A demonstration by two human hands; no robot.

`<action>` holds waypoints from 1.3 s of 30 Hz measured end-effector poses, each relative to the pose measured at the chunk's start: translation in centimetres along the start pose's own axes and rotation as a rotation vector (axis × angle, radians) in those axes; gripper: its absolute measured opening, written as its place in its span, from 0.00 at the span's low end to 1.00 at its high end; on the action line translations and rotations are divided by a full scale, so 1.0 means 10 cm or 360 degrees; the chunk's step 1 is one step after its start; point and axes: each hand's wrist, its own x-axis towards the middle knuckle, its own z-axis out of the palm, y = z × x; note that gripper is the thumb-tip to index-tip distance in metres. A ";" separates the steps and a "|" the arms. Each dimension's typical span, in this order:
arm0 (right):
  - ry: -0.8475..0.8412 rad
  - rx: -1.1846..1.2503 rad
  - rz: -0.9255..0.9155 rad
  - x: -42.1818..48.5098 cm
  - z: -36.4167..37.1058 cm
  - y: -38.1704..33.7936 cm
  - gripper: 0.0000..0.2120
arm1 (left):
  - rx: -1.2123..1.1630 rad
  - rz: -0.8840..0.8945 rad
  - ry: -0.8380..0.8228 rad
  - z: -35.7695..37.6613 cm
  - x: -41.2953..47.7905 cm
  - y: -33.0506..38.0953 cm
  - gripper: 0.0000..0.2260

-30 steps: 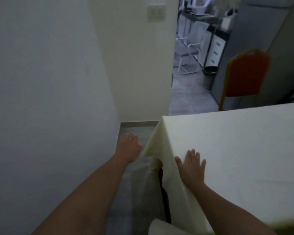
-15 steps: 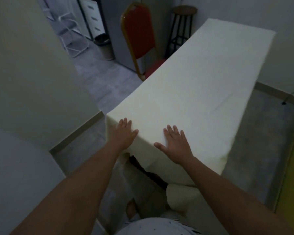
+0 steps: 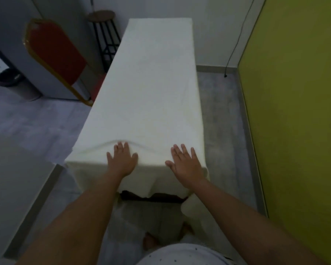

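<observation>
Cream sheet (image 3: 151, 88) covers the whole long surface (image 3: 161, 197) and hangs off its near edge. Left grip (image 3: 122, 161) and right grip (image 3: 187, 164) lie flat on it by that edge, fingers spread, clutching nothing. Looks light, limp and easy to slide: a ripple (image 3: 101, 147) is bunched ahead of the left fingers, so I'd pinch the overhang at the near corners rather than push flat-palmed.

We can read no text, label, brand, number or sign, neither on the cream sheet (image 3: 151, 92) nor on anything around it.
</observation>
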 end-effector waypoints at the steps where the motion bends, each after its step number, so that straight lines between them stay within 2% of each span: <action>1: 0.0004 -0.0015 0.0011 -0.03 -0.01 0.08 0.46 | 0.0008 0.0011 -0.0001 0.04 -0.01 0.08 0.29; 4: 0.0010 0.0049 0.0061 -0.08 -0.06 0.29 0.40 | 0.0027 0.0039 0.0018 0.13 -0.05 0.28 0.30; 7: 0.0068 0.0205 0.0151 -0.17 -0.05 0.36 0.37 | 0.0038 0.0111 0.0168 0.20 -0.11 0.39 0.29; 9: 0.0152 0.0439 0.0267 -0.30 0.00 0.38 0.32 | 0.0102 0.0227 0.0238 0.22 -0.11 0.47 0.27; 12: 0.0396 0.0971 0.0488 -0.58 0.14 0.30 0.25 | 0.0179 0.0429 0.0149 0.23 -0.01 0.66 0.28; 15: 0.0567 0.1241 0.0852 -0.76 0.36 0.20 0.26 | 0.0237 0.0631 0.0067 0.23 0.13 0.83 0.30; 20: 0.0636 0.1227 0.1315 -0.74 0.61 0.10 0.22 | 0.0366 0.1093 -0.0031 0.21 0.26 1.02 0.30; 25: 0.0798 0.1021 0.1638 -0.59 0.57 0.09 0.05 | 0.0390 0.1387 -0.0130 0.34 0.21 1.36 0.29; 27: 0.0879 0.0937 0.1752 -0.68 0.52 0.15 0.04 | 0.0375 0.1506 -0.0179 0.43 0.09 1.56 0.27; 30: 0.1031 0.0565 0.1832 -0.80 0.52 0.09 0.04 | 0.0390 0.1637 -0.0222 0.52 -0.04 1.72 0.25; 32: 0.1081 0.0501 0.1824 -0.78 0.54 -0.02 0.04 | 0.0397 0.1637 -0.0232 0.50 -0.05 1.73 0.25; 34: 0.0951 0.0510 0.1809 -0.69 0.68 -0.21 0.05 | 0.0343 0.1643 -0.0289 0.46 -0.04 1.70 0.25; 37: 0.0594 0.0619 0.1797 -0.60 0.94 -0.38 0.03 | 0.0261 0.1658 -0.0341 0.41 -0.02 1.66 0.24; 39: 0.0602 0.0715 0.1912 -0.63 1.02 -0.39 0.04 | 0.0254 0.1666 -0.0309 0.38 0.02 1.62 0.24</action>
